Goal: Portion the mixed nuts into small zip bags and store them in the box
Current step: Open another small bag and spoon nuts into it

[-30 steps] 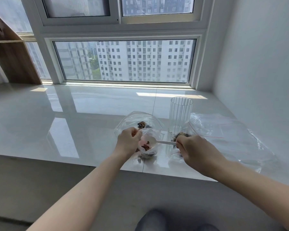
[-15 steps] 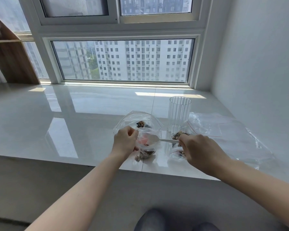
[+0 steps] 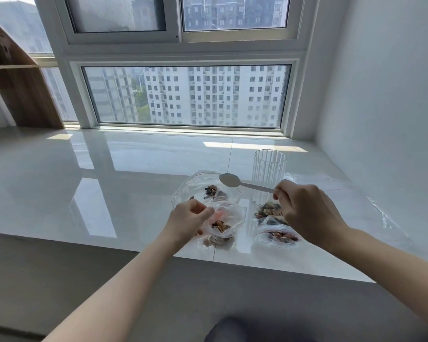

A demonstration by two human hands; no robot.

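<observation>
Left hand (image 3: 187,219) — fingers curled, pinching the open mouth of a small zip bag (image 3: 226,224) that holds a portion of mixed nuts (image 3: 220,226). Right hand (image 3: 304,213) — fingers clamped on the handle of a white plastic spoon (image 3: 245,183), its bowl raised and empty beyond the left hand. Under the right hand lies a filled bag (image 3: 276,239). Beyond the left hand lies a larger bag of nuts (image 3: 203,186). A ribbed clear cup (image 3: 269,169) stands beyond the right hand on the white sill (image 3: 84,181).
</observation>
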